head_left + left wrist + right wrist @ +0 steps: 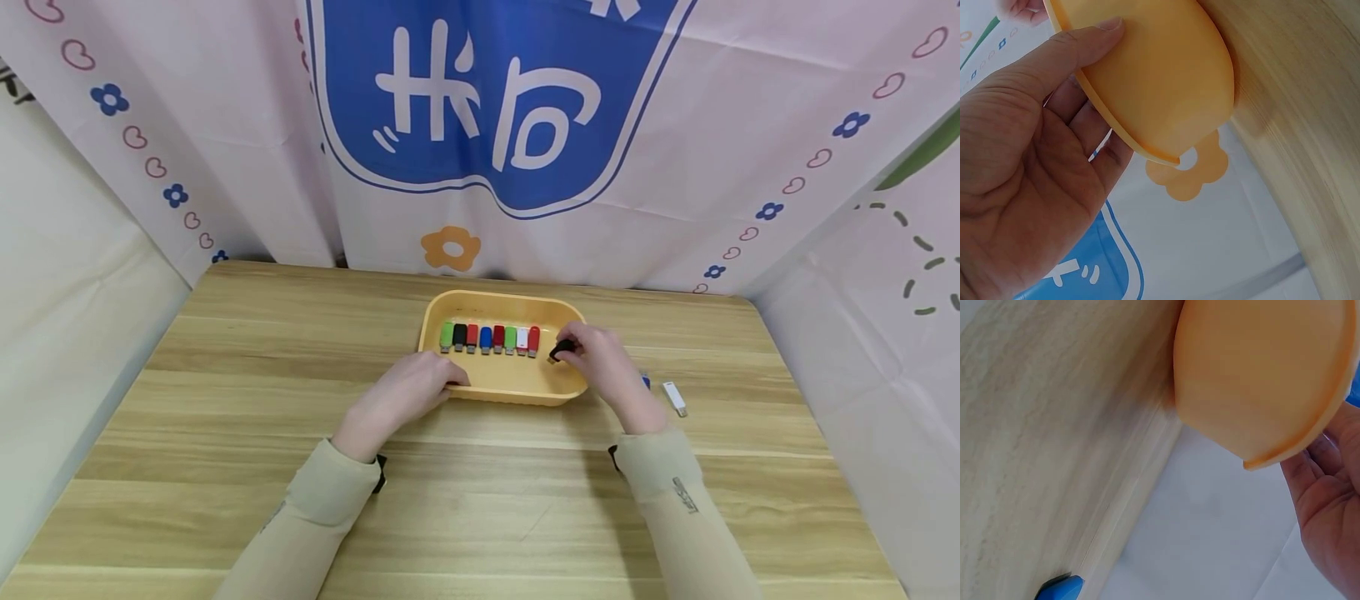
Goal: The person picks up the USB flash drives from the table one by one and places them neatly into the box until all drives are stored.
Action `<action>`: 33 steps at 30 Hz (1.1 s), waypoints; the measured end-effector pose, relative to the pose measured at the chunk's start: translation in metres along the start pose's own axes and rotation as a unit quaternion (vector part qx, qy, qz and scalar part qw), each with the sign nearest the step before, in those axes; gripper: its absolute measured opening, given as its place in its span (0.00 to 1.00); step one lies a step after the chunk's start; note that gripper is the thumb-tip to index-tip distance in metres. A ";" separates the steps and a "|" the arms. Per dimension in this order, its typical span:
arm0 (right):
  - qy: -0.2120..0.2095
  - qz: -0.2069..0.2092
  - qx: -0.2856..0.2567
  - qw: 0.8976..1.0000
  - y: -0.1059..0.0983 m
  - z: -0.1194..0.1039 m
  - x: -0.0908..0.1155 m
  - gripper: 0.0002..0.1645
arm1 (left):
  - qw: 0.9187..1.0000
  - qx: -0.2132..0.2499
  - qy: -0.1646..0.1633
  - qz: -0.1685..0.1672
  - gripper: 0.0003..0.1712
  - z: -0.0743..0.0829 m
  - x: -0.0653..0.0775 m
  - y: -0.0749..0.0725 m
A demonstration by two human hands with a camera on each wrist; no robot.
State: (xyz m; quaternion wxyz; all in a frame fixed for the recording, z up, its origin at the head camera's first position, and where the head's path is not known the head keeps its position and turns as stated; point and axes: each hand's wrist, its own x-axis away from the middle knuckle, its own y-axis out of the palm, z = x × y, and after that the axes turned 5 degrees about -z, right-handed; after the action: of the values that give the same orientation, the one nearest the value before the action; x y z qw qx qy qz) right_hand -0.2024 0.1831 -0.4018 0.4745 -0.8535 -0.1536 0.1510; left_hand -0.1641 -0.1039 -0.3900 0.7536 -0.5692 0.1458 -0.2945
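A yellow plastic tray (517, 398) holds a row of several USB sticks (486, 339) in green, black, red, blue and white, with their metal plugs toward me. My left hand (405, 392) grips the tray's near rim at the left. In the left wrist view its thumb lies on the outer wall of the tray (1166, 69), and the other fingers reach over the rim. Over the tray's right end, my right hand (611, 367) pinches a black USB stick (564, 348), plug pointing down and left. The tray hides the right fingertips in the right wrist view.
Right of the tray, a white USB stick (675, 398) lies on the wooden table (480, 517). A blue stick (646, 381) beside it is partly hidden by my right wrist. A printed cloth (637, 233) hangs behind the table's far edge.
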 end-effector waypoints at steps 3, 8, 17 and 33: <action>0.008 -0.018 -0.002 1.000 0.001 -0.002 -0.003 0.09 | 1.000 0.000 0.002 0.001 0.10 0.000 0.000 0.000; -0.002 -0.030 0.013 0.999 0.004 0.001 -0.010 0.10 | 1.000 -0.001 0.006 0.005 0.10 -0.001 -0.001 0.001; -0.015 -0.037 0.030 0.999 0.013 0.006 -0.019 0.09 | 1.000 0.000 0.002 0.002 0.11 -0.001 -0.001 0.001; -0.020 -0.049 0.085 0.995 0.018 0.005 -0.028 0.13 | 1.000 -0.001 0.003 0.005 0.11 -0.001 -0.001 0.002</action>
State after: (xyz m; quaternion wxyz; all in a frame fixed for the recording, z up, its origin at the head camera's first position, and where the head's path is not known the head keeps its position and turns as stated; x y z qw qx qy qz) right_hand -0.2274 0.1666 -0.4163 0.5491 -0.7983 -0.1911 0.1569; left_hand -0.1651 -0.1035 -0.3921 0.7539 -0.5687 0.1509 -0.2923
